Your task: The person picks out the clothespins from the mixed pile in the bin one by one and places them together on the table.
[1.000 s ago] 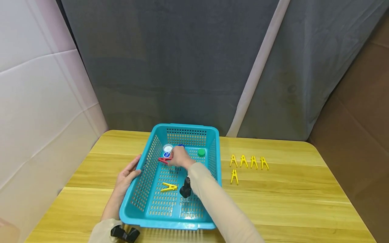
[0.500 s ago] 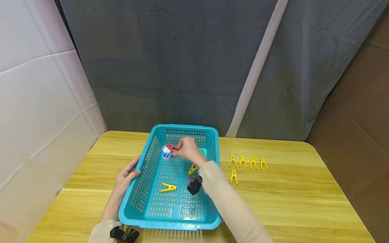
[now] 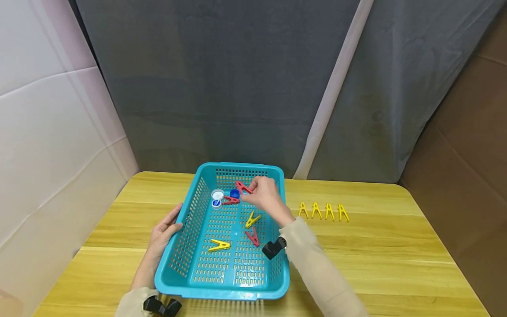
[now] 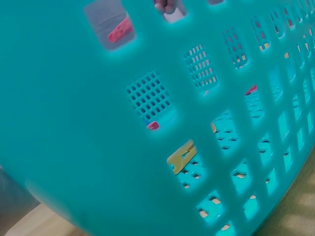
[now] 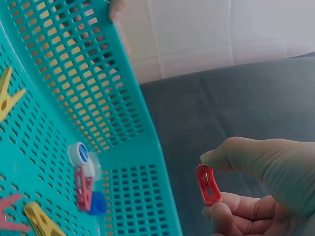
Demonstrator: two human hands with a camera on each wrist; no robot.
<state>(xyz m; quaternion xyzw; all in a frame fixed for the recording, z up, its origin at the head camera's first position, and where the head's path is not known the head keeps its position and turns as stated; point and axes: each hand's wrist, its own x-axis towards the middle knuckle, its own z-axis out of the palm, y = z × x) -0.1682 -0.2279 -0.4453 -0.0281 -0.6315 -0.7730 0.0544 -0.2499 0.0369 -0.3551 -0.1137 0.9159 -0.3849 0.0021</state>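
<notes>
A blue-green plastic basket (image 3: 222,294) stands on the table, tilted a little in the head view. My left hand (image 3: 164,226) holds its left wall, thumb over the rim. Above the basket's far part, my right hand (image 3: 267,196) pinches a red clothespin (image 3: 243,187) between thumb and fingers; the right wrist view also shows this red clothespin (image 5: 208,186). Inside the basket lie two more red clothespins, one (image 3: 231,200) by the caps and one (image 3: 252,237) nearer me. Two yellow clothespins, one (image 3: 252,219) and another (image 3: 219,245), lie there too.
A white cap (image 3: 217,194), a small blue-and-white cap (image 3: 216,203) and a dark blue cap (image 3: 235,193) sit at the basket's far left. Several yellow clothespins (image 3: 316,211) stand in a row on the wooden table (image 3: 388,246). Grey cloth (image 3: 222,88) hangs behind.
My right hand has lifted the red clothespin and carried it up and rightward. This uncovers another red clothespin and the dark blue cap. The left hand stays on the basket.
</notes>
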